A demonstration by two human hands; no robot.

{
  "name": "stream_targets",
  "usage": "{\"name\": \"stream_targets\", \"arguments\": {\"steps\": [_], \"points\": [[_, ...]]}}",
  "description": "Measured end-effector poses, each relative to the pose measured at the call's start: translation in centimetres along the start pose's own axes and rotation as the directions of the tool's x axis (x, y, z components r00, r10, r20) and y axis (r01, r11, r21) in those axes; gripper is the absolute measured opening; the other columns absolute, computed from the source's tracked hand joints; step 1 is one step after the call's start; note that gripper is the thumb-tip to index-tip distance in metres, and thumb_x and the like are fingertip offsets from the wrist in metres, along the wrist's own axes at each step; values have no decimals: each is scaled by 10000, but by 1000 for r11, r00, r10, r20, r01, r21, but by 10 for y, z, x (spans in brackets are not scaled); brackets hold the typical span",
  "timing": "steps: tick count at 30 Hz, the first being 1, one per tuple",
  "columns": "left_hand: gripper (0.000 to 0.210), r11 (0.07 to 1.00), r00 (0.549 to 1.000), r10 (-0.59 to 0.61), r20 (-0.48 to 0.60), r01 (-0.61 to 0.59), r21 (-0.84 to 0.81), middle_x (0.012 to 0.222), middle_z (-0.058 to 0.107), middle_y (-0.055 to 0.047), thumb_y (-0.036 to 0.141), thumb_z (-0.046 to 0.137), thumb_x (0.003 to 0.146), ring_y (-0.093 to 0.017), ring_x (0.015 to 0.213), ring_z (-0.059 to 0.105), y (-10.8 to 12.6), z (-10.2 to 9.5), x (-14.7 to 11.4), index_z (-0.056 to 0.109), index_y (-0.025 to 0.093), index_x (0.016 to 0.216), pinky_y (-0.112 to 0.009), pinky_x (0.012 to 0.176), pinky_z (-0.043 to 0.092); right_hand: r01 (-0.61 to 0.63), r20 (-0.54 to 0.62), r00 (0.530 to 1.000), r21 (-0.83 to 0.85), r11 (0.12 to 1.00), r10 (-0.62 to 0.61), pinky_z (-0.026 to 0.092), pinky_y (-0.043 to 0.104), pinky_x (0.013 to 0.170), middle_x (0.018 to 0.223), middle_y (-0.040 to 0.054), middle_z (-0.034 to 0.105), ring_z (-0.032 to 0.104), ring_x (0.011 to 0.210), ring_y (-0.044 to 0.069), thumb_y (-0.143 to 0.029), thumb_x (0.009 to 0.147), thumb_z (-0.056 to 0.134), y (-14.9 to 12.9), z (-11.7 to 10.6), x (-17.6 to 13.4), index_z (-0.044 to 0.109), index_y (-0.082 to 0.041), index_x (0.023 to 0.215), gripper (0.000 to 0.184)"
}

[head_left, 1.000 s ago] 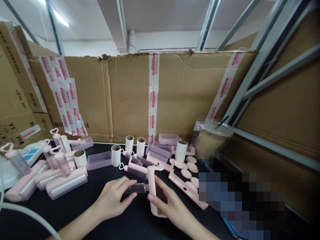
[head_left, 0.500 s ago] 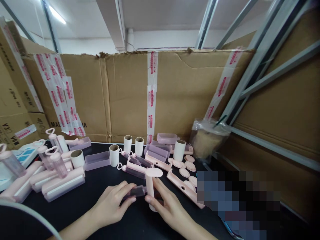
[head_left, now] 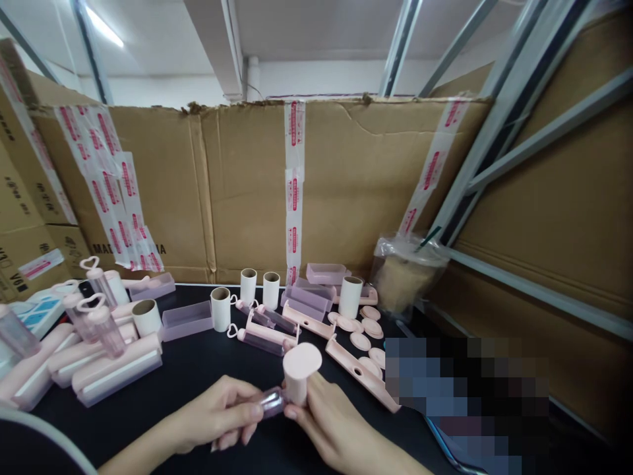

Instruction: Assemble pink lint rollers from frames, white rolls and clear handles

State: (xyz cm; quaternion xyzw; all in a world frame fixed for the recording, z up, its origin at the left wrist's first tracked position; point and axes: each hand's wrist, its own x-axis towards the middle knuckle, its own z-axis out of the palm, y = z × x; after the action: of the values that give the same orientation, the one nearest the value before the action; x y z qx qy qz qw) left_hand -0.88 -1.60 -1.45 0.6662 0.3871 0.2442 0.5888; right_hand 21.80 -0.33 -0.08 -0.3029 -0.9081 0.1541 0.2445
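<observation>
Low over the front of the black table, my left hand is closed around a see-through purple tube, pinching it between thumb and fingers. My right hand grips a pink plastic housing with a flat rounded end turned upward. The tube's right end meets the side of the housing; whether it is fastened there is hidden. Just beyond my hands lie a similar pink holder with a dark clear part and a pink half-shell with a hole.
White rolls, clear purple boxes and pink discs lie across the back. Finished-looking pink holders are piled left. A bagged drink cup stands back right, near a phone partly pixelated. Cardboard walls the back.
The pink housing has tipped so its rounded end faces me more. My left hand has moved slightly down and left, turning the tube; its right end still meets the housing.
</observation>
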Motion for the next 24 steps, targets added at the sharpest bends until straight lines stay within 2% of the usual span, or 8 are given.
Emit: {"name": "stream_targets", "arguments": {"steps": [2,4,9,12,15,18,21,24], "points": [[470,989,989,-85,117,98,-107,588,521,27,539,522,809,-23,341,332,-1,-2,0,622,102,951,-146,320,243,17,74,997,-29,999,-15,494,420,813,874,117,609,557,980,291,-249,913,359,-3,1,-2,332,-165,1287,384],[496,982,984,-108,139,127,-139,599,524,26,544,546,793,-17,340,340,0,-4,-1,616,98,999,-137,313,243,38,122,992,-33,999,-34,497,416,805,904,123,591,550,987,288,-268,920,346,-6,2,-3,318,-161,1291,387],[448,993,992,-83,99,90,-71,601,514,39,537,538,803,-12,359,343,0,-3,-1,590,109,924,-122,326,263,73,137,988,9,997,-73,495,409,821,1149,184,503,530,1027,296,-410,906,380,-7,6,-2,320,-149,1266,448],[408,999,997,-50,53,51,-7,591,501,45,522,501,827,-12,365,328,-1,1,-1,554,119,845,-123,328,249,34,149,988,17,999,-37,481,406,847,1175,186,488,527,1039,292,-374,903,390,-6,11,-1,305,-141,1285,456],[349,994,998,-69,-1,68,90,574,475,61,470,452,865,-19,373,327,-1,3,-1,543,133,865,-123,337,251,-1,147,989,56,998,-7,448,389,900,1250,194,449,495,1114,282,-336,913,367,-7,11,1,192,-133,1374,533],[309,980,998,-64,-22,66,186,624,493,65,433,423,889,-31,398,372,1,0,-3,507,174,1034,-129,366,296,-95,187,980,136,986,69,399,368,964,1358,188,383,457,1192,268,-366,920,360,-12,1,3,108,-143,1418,601],[328,980,996,2,-87,15,198,776,520,47,430,508,851,-29,443,424,3,-7,-7,445,207,1083,-140,403,326,-289,251,941,253,924,226,416,318,944,1276,130,504,537,1108,233,-438,918,367,-17,-15,4,228,-161,1375,552],[311,970,990,43,-134,-9,245,846,541,25,400,620,776,-53,530,498,7,-13,-9,502,192,974,-167,482,384,-350,225,930,309,885,289,443,284,885,1082,55,617,593,975,203,-450,902,410,-18,-23,5,368,-192,1286,464]]}}
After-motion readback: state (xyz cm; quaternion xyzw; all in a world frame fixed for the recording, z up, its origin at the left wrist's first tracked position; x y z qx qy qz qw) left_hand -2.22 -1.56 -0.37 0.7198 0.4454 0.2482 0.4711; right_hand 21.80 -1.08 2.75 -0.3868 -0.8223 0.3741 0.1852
